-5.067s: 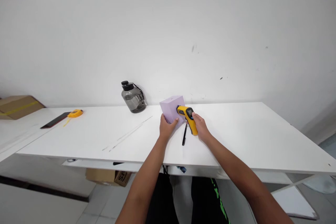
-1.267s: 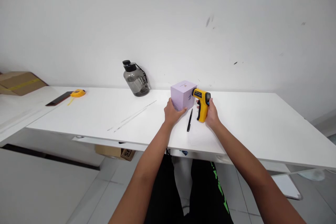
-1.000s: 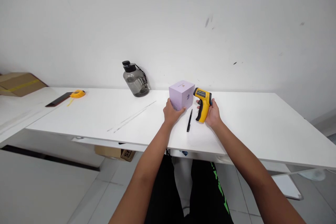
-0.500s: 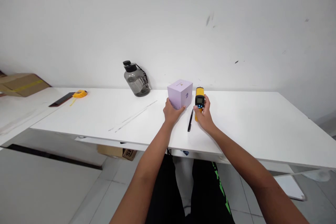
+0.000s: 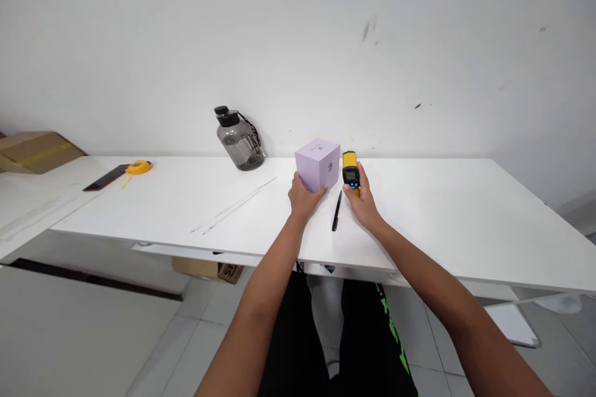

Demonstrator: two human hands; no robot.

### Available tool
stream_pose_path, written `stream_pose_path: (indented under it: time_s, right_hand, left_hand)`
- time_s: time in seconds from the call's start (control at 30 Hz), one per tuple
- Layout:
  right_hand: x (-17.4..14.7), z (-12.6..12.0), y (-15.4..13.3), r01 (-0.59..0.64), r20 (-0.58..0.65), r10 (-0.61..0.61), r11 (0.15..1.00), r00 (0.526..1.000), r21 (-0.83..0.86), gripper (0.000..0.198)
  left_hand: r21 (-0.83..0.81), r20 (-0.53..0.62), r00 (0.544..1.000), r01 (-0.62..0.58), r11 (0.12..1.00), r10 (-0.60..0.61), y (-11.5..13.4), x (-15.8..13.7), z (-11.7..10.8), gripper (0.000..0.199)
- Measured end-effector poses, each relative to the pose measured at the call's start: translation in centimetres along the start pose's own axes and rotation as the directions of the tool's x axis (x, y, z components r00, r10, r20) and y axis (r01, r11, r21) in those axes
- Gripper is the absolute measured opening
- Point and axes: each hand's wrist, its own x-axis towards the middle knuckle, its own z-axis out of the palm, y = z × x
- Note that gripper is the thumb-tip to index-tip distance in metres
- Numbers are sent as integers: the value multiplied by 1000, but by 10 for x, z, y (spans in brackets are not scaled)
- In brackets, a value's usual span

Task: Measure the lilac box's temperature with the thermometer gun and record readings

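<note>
The pale lilac, block-shaped box (image 5: pixel 317 165), seemingly of stiff card, sat upright near the back of the white tabletop (image 5: pixel 433 211), in front of the person and close to the wall (image 5: pixel 298 49). The left hand (image 5: pixel 304 198) grasped its lower near corner, the thumb on the right face and the fingers curled around the left, so the underside was partly hidden. Just beside it, a gap apart, the right hand (image 5: pixel 364 203) was wrapped around the handle of a yellow-and-black, pistol-shaped plastic device (image 5: pixel 350 167), its small grey screen turned back toward the person and its thumb close to the 2 blue buttons; I could not tell whether that thumb was pressing, nor whether the handle touched the surface. The step in hand, as I judged it, was steadying the box while the device was held with its screen in view; any next move seemed to call for a firm left hold and a right wrist clear of the slim black pen (image 5: pixel 336 212) lying between the 2 forearms. Farther left stood a smoky-grey, clear plastic jug (image 5: pixel 239 144) with a black cap, leaning slightly, then a yellow tape measure (image 5: pixel 138 167) touching a dark flat slab (image 5: pixel 106 177), and beyond those a brown cardboard carton (image 5: pixel 40 152) with yellow tape.
</note>
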Motion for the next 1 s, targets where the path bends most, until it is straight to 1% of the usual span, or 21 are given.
stream_pose_path:
  time_s: [0.17,0.33,0.6,0.77,0.9,1.0]
  right_hand:
    - [1,-2,-3,-49,-7,49,998,999,29,80]
    - [1,-3,-2,-49,-6,49,998,999,49,79]
    - [0,-2,1,41,14,-39,989,999,-140,81]
    - [-1,-3,-1,92,8,-92,971,996,-219,75]
    - [-1,-3,-2,74,-35,-85,964,996,-254,73]
    - [-2,-3,-5,44,-70,-63,969,996,-242,73]
  left_hand:
    - [-7,0,1000,8,1000,-8,2,0,-1,81]
    - [-2,15,1000,28,1000,-28,4,-1,-2,83]
    - [56,17,1000,25,998,-26,6,-2,-3,82]
    - [64,13,1000,23,998,-24,4,-1,-2,81]
    - [51,14,1000,15,999,-15,5,-1,-3,80]
    - [48,18,1000,22,999,-23,6,-2,-3,81]
